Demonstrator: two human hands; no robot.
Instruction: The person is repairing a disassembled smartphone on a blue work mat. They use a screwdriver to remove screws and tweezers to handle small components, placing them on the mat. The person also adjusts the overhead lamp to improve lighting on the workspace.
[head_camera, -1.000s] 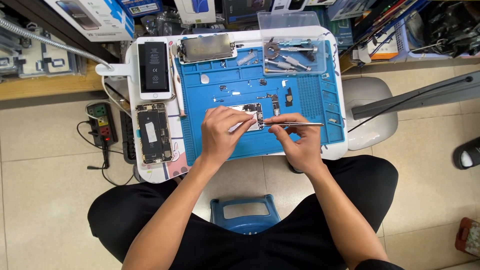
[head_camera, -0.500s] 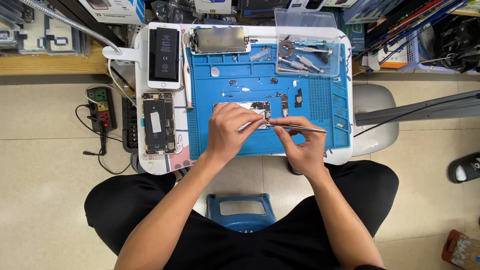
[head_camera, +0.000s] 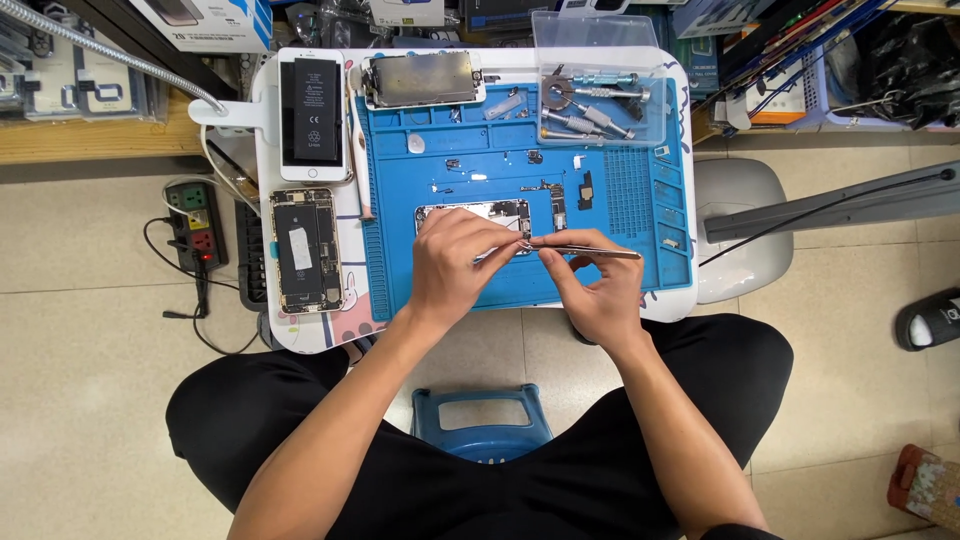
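Observation:
My left hand (head_camera: 455, 265) rests on the blue repair mat (head_camera: 620, 200) and covers the near part of a small silver phone frame (head_camera: 480, 212). It pinches a thin metal tool (head_camera: 490, 254) whose tip points right. My right hand (head_camera: 595, 290) grips slim metal tweezers (head_camera: 590, 251) lying level, their tip meeting the left hand's tool at the frame's right corner. Small dark parts (head_camera: 585, 190) and loose screws lie on the mat just beyond the hands.
An opened phone body (head_camera: 305, 250) and a white phone with a black battery (head_camera: 314, 118) lie left of the mat. A screen panel (head_camera: 422, 80) and a clear tray of screwdrivers (head_camera: 595, 100) sit at the back. A power strip (head_camera: 195, 225) is on the floor, a blue stool (head_camera: 480, 420) below.
The view has shifted slightly, so the table sits a little lower in frame. Both hands stay over the phone frame, with the tweezers and left tool tips drawn closer together.

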